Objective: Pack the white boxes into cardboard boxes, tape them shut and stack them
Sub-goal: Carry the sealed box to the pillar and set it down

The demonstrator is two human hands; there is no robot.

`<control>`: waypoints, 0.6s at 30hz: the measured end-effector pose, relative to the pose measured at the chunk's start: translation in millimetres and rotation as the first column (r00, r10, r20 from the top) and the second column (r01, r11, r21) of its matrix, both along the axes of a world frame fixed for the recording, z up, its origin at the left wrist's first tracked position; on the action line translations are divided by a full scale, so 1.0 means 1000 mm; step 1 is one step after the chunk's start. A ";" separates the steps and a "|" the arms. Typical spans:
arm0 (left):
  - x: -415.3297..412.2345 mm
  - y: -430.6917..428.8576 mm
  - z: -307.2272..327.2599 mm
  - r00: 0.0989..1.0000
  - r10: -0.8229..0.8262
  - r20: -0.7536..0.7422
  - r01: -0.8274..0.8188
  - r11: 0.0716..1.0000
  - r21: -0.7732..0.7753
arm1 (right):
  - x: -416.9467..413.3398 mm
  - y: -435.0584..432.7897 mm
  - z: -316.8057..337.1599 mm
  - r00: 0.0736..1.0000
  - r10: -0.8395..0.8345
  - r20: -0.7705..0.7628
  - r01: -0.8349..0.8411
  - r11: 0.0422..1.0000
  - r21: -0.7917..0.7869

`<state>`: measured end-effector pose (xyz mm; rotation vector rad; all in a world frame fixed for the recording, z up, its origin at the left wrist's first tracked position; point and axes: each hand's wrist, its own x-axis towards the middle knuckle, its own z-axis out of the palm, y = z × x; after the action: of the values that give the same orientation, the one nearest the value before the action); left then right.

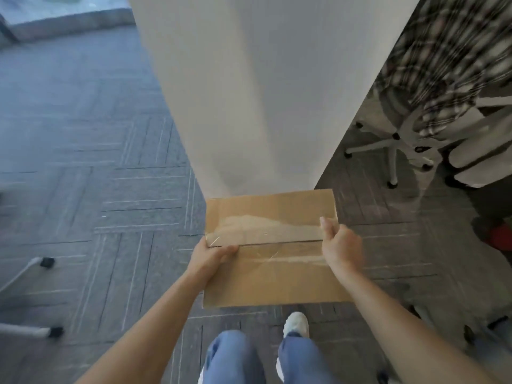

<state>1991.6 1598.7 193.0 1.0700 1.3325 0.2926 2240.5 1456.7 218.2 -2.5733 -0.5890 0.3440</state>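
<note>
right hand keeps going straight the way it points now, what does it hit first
Probably the white pillar. The right hand grips the cardboard box at its right edge and points ahead toward the pillar's base. Depth is unclear, so the gap cannot be judged.

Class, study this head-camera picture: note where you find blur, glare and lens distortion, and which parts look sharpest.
Head view: motion blur smears the checked cloth and office chair at upper right; small glints of glare sit on the clear tape across the cardboard box; the wide lens splays the white column outward; the box, left hand and right hand look sharpest.
</note>
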 end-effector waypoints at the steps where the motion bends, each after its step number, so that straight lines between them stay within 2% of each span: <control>1: 0.009 0.004 -0.022 1.000 0.005 -0.004 -0.005 1.000 -0.010 | 0.010 0.006 -0.022 1.000 0.005 -0.007 -0.005 1.000 -0.012; 10: 0.045 0.039 -0.277 0.998 0.003 -0.065 -0.009 0.996 -0.087 | 0.056 0.049 -0.283 0.998 0.022 -0.052 -0.026 0.997 -0.077; 18: 0.069 0.080 -0.482 0.984 -0.037 -0.172 0.046 0.998 0.045 | 0.069 0.085 -0.494 0.995 0.025 -0.101 -0.033 0.996 -0.085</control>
<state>2060.8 1678.6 -288.7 1.1841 1.4603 0.2063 2310.0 1542.0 -275.7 -2.6136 -0.5876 0.5155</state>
